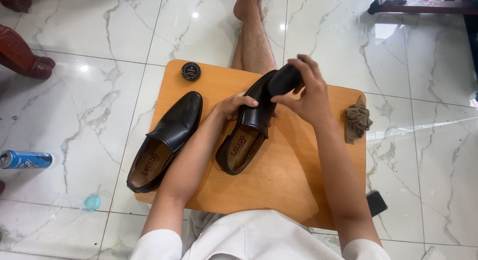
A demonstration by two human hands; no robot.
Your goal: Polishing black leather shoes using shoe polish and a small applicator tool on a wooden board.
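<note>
Two black leather slip-on shoes lie on a low orange wooden board (279, 185). My left hand (233, 105) grips the side of the right-hand shoe (249, 135), thumb over its vamp. My right hand (308, 93) holds a black shoe brush (284, 80) against the toe of that shoe. The other shoe (167, 140) lies untouched on the board's left part, its tan insole showing.
A small round black polish tin (190, 71) sits at the board's far left corner. A crumpled brown cloth (356, 119) lies at the right edge. A black phone (376, 203), a blue can (25, 159) and dark wooden furniture legs (22, 56) are on the marble floor.
</note>
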